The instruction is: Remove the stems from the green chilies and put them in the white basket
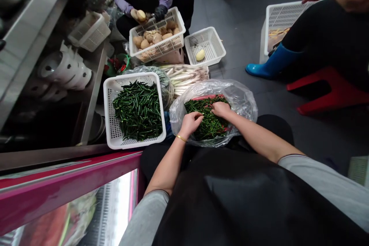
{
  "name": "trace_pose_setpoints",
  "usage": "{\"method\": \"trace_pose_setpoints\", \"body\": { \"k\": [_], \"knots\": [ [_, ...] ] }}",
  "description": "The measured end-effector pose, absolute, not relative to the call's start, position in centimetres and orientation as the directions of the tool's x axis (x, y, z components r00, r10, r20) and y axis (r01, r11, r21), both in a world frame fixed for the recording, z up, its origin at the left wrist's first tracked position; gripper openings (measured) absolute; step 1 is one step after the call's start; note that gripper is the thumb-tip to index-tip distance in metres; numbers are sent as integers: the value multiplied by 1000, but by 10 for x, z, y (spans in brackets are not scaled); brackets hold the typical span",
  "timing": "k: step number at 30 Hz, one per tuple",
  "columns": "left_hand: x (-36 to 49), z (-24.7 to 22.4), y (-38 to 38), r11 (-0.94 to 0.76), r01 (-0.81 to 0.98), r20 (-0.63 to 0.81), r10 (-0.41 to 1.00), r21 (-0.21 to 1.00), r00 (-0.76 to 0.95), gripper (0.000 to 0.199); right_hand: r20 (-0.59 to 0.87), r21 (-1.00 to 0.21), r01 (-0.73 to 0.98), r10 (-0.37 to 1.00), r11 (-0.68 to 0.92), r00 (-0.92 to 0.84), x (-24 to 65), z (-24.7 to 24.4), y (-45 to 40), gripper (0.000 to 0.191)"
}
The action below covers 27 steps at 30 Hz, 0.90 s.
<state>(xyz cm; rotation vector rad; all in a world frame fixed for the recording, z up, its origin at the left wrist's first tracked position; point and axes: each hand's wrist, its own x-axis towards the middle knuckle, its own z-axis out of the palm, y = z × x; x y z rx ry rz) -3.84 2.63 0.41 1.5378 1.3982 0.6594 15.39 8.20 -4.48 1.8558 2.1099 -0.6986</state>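
Thin green stems or small peppers [211, 127] fill a clear plastic bag [243, 98] with something red beneath them. My left hand [190, 123], with a gold bracelet at the wrist, is over the left side of the pile, thumb and fingertips pressed together; what it holds, if anything, is too small to name. On the upper right of the pile rests my right hand [221, 109], its fingers curled down into the greens, their tips partly hidden. Left of the bag stands a white basket [111, 130] of dark green chili peppers [140, 111].
Beyond the bag lie long white-stemmed vegetables [187, 77]. A person peels over a basket of potatoes [157, 38]; a smaller basket [217, 55] holds one peeled potato. Another person's blue boot [269, 63] and a red stool [331, 90] are right. Metal shelving [96, 92] stands left.
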Motion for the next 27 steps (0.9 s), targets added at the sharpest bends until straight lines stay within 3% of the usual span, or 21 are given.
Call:
{"method": "trace_pose_setpoints", "body": {
  "k": [2,4,7,11,16,18,20,23,27],
  "knots": [
    [-27,-4,26,304,274,-349,927,913,136,13,-432,-243,968,887,57,-161,156,-43,76,36],
    [-16,-12,26,489,88,-496,862,868,103,22,-347,-317,941,909,117,-230,162,-39,66,33],
    [-4,-19,28,536,-91,-527,843,839,108,29,-190,-408,857,889,315,-417,166,-35,47,28],
    [-6,-18,29,529,-255,-517,848,810,116,28,-156,-489,794,859,362,-488,161,-32,27,30],
    [-21,-17,27,758,-303,-675,652,577,345,19,-121,-568,602,667,561,-735,159,-12,24,38],
    [-26,-17,27,767,-318,-674,641,557,367,15,-269,-500,665,630,554,-728,167,-8,40,39],
    [-30,-14,29,722,-370,-628,692,585,357,12,-403,-330,815,709,477,-578,179,-12,65,42],
    [-33,-7,34,693,-410,-561,721,594,406,14,-397,-101,926,839,364,-372,192,-29,100,40],
    [-23,-2,44,695,-458,-618,712,554,333,19,-396,-81,929,844,360,-361,195,-42,114,34]
  ]
}}
